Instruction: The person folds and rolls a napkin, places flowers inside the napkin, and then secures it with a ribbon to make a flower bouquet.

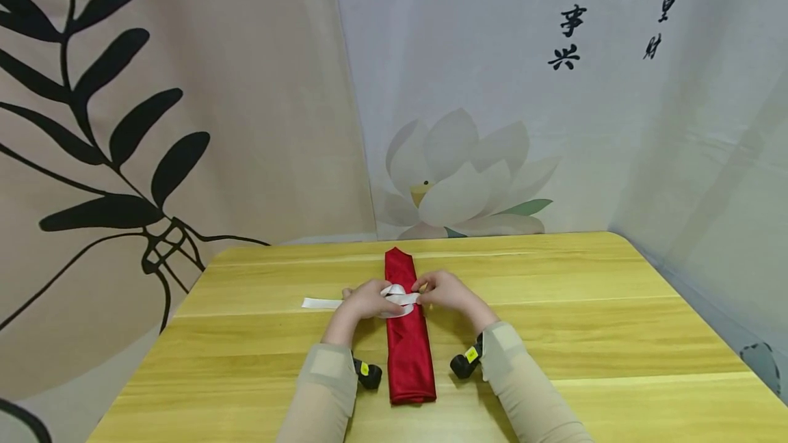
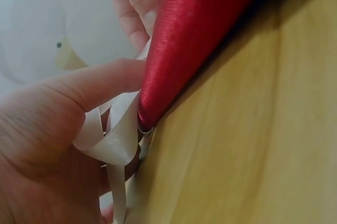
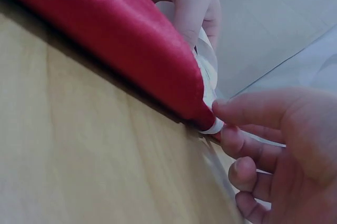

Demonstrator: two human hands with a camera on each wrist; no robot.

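A long, narrow bundle of folded red satin cloth lies lengthwise on the table, with a white ribbon wrapped around its upper half. From the left side, my left hand holds looped ribbon on top of the bundle, its thumb reaching to the red cloth. One ribbon tail sticks out to the left beyond that hand. On the opposite side, my right hand pinches the ribbon between thumb and forefinger at the cloth's edge. In the right wrist view, the ribbon band passes round that edge, right at the right fingertips.
The wooden table extends to both sides of the bundle. Black wrist cameras sit on the inner side of both forearms, close above the tabletop. A printed fabric backdrop hangs behind the table's far edge.
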